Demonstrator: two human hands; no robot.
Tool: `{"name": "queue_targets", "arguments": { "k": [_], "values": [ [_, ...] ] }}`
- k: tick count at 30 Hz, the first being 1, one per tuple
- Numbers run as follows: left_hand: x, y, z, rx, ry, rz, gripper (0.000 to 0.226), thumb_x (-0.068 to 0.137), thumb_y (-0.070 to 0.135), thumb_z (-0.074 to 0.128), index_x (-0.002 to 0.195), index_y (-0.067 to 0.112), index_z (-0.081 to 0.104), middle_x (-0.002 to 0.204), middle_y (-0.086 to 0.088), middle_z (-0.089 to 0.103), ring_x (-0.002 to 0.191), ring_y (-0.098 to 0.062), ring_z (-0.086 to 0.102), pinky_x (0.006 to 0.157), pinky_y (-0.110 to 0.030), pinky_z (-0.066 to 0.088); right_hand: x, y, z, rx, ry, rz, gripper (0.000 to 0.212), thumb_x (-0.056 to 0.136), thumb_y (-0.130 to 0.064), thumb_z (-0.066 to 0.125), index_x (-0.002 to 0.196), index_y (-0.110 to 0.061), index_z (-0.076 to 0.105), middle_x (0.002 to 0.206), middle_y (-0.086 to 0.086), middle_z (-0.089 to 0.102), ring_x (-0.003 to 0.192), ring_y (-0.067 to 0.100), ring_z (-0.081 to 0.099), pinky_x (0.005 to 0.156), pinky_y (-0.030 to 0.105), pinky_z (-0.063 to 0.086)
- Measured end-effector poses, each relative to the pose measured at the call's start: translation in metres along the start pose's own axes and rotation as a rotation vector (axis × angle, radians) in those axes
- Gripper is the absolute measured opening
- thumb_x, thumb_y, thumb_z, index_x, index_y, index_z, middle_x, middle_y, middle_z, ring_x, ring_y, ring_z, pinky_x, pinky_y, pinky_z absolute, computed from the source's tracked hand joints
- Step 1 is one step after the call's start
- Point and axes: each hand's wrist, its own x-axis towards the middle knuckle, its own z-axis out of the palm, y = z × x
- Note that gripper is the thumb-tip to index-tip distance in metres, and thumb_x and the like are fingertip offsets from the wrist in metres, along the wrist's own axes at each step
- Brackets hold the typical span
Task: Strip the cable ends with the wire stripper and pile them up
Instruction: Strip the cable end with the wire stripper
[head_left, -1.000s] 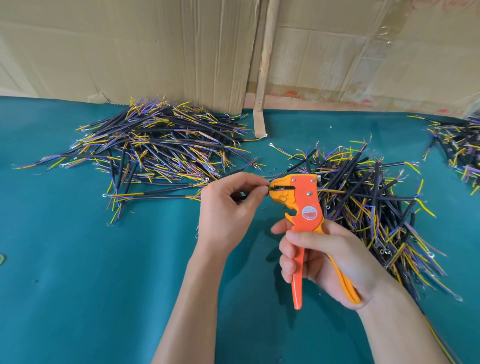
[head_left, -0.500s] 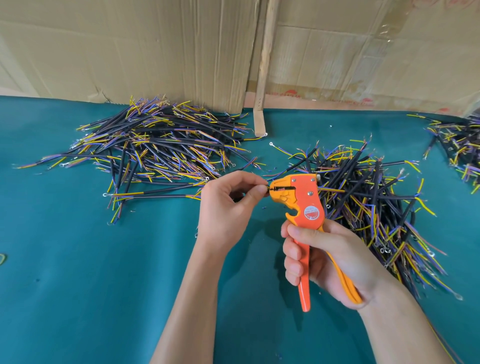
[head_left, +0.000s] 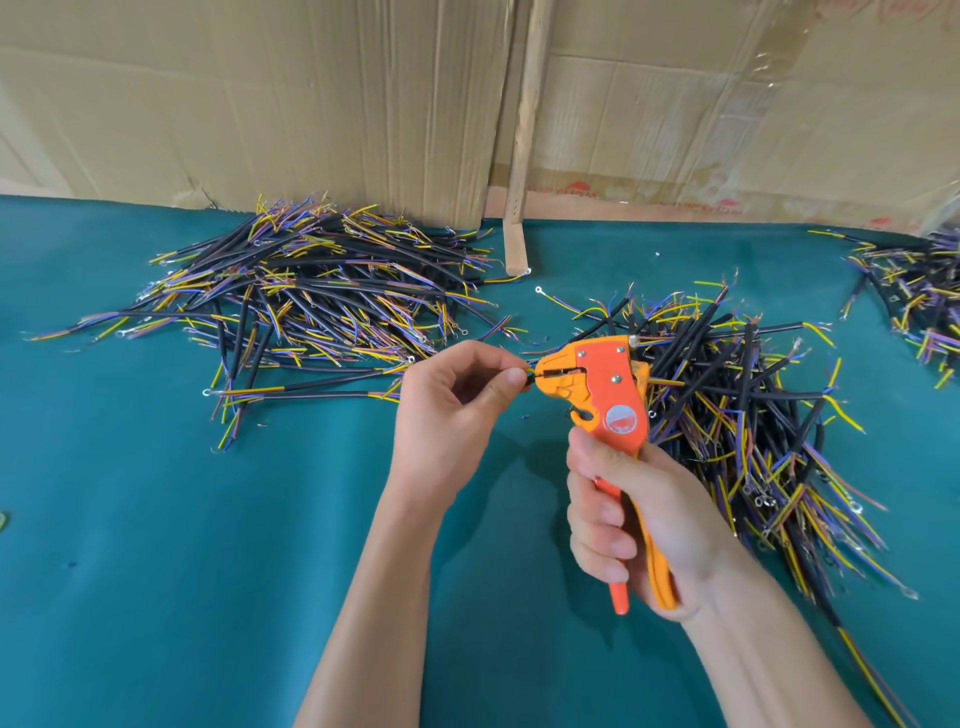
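Just right of the frame's centre, the right hand (head_left: 634, 514) gripped the orange wire stripper (head_left: 610, 395) with its fingers curled round both handles, the tool standing upright with its head pointing toward the left. Beside it the left hand (head_left: 447, 415) pinched a short cable end (head_left: 525, 375) between thumb and forefinger, right at the stripper's mouth; how far the wire sat inside the head could not be made out. Both hands hovered above the teal table cover (head_left: 156, 545). One pile of black cables (head_left: 311, 306) with yellow, blue and purple cores lay in the upper left of the frame. A second pile (head_left: 753, 415) spread behind and to the right of the stripper. A third heap (head_left: 919, 296) showed at the right edge. Creased cardboard (head_left: 311, 104) stood along the top, with a wooden strip (head_left: 522, 156) leaning against it.
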Motion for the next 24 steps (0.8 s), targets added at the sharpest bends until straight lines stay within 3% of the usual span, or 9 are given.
{"name": "queue_targets", "arguments": {
  "k": [2,5,8,11,15,17,19,24],
  "values": [
    [0.001,0.001,0.000,-0.056,-0.005,-0.004,0.010,0.090,0.007,0.072,0.084,0.015,0.073,0.076,0.001,0.074,0.067,-0.009,0.060,0.064,-0.018,0.045,-0.001,0.001,-0.002,0.024,-0.047,-0.013,0.037,0.080,-0.029,0.081,0.070,-0.012,0.049,0.055,0.007,0.037,0.035,0.017,0.034,0.040,0.024,0.035],
    [0.001,0.001,0.000,-0.050,0.006,-0.006,0.010,0.091,0.007,0.071,0.085,0.014,0.072,0.075,0.003,0.073,0.067,-0.005,0.060,0.064,-0.015,0.045,0.001,0.002,-0.002,0.083,-0.128,-0.038,0.034,0.074,-0.020,0.087,0.091,-0.007,0.062,0.073,0.021,0.058,0.052,0.029,0.053,0.054,0.038,0.047],
    [0.001,-0.001,0.000,-0.033,0.020,0.001,0.011,0.092,0.007,0.070,0.085,0.016,0.072,0.075,0.003,0.074,0.069,-0.007,0.063,0.067,-0.017,0.048,0.004,-0.001,-0.008,0.100,-0.056,-0.118,0.034,0.075,-0.012,0.077,0.104,-0.003,0.064,0.105,0.030,0.069,0.070,0.036,0.063,0.067,0.044,0.056],
    [0.000,0.001,0.001,-0.016,-0.006,-0.017,0.013,0.091,0.005,0.071,0.086,0.016,0.073,0.076,0.002,0.074,0.071,-0.010,0.067,0.069,-0.020,0.051,0.005,-0.007,-0.015,0.141,0.029,-0.199,0.037,0.075,-0.010,0.071,0.109,0.001,0.064,0.123,0.032,0.066,0.082,0.037,0.069,0.072,0.042,0.058],
    [-0.003,0.002,0.008,0.110,-0.120,-0.008,0.006,0.085,0.018,0.070,0.087,0.021,0.074,0.071,-0.004,0.072,0.063,-0.031,0.062,0.061,-0.034,0.048,0.009,-0.006,-0.017,0.182,0.085,-0.256,0.045,0.076,0.002,0.068,0.120,0.005,0.062,0.120,0.029,0.069,0.099,0.039,0.072,0.078,0.040,0.061],
    [-0.005,0.002,0.008,0.156,-0.182,-0.020,0.008,0.083,0.022,0.070,0.091,0.023,0.074,0.066,0.000,0.068,0.056,-0.024,0.050,0.054,-0.030,0.038,0.010,-0.006,-0.017,0.223,0.117,-0.260,0.042,0.072,-0.001,0.070,0.114,0.004,0.065,0.112,0.031,0.070,0.097,0.039,0.073,0.079,0.040,0.062],
    [-0.006,0.003,0.009,0.130,-0.214,-0.049,0.012,0.081,0.023,0.072,0.092,0.020,0.068,0.067,0.001,0.069,0.057,-0.015,0.051,0.057,-0.027,0.037,0.009,-0.008,-0.019,0.283,0.118,-0.219,0.035,0.067,-0.005,0.075,0.101,0.002,0.073,0.102,0.030,0.071,0.092,0.039,0.074,0.077,0.040,0.062],
    [-0.006,0.006,0.008,0.088,-0.282,-0.091,0.020,0.075,0.017,0.077,0.078,0.009,0.059,0.072,-0.013,0.067,0.063,-0.019,0.058,0.061,-0.031,0.042,0.009,-0.010,-0.020,0.354,0.089,-0.124,0.019,0.071,-0.011,0.073,0.087,-0.003,0.077,0.090,0.023,0.070,0.086,0.036,0.074,0.075,0.042,0.062]
  ]
}}
